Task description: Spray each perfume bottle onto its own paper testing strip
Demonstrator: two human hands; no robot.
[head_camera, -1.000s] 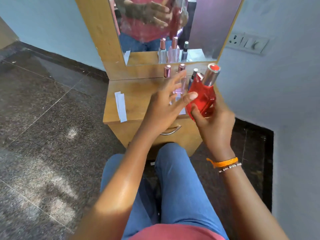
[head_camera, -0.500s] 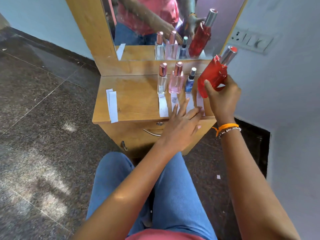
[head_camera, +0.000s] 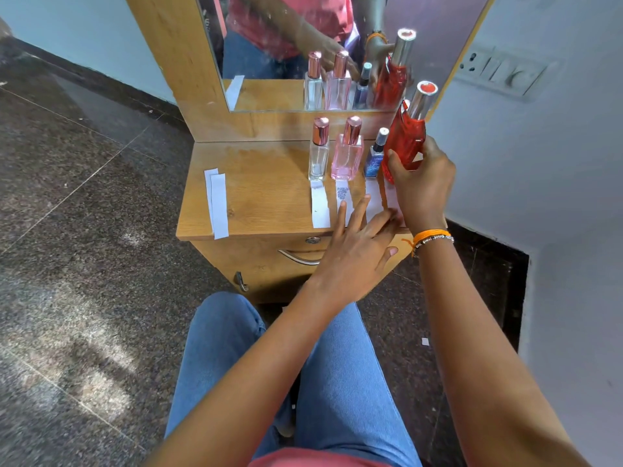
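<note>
Right hand grips one red bottle; left hand fingers spread on strips.

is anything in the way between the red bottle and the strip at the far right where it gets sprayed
Partly. The right hand holds the red bottle above the rightmost strip. The left hand lies flat over the strips' near ends, and the right hand covers part of that strip. The strip's far end, below the bottle, is bare.
</note>
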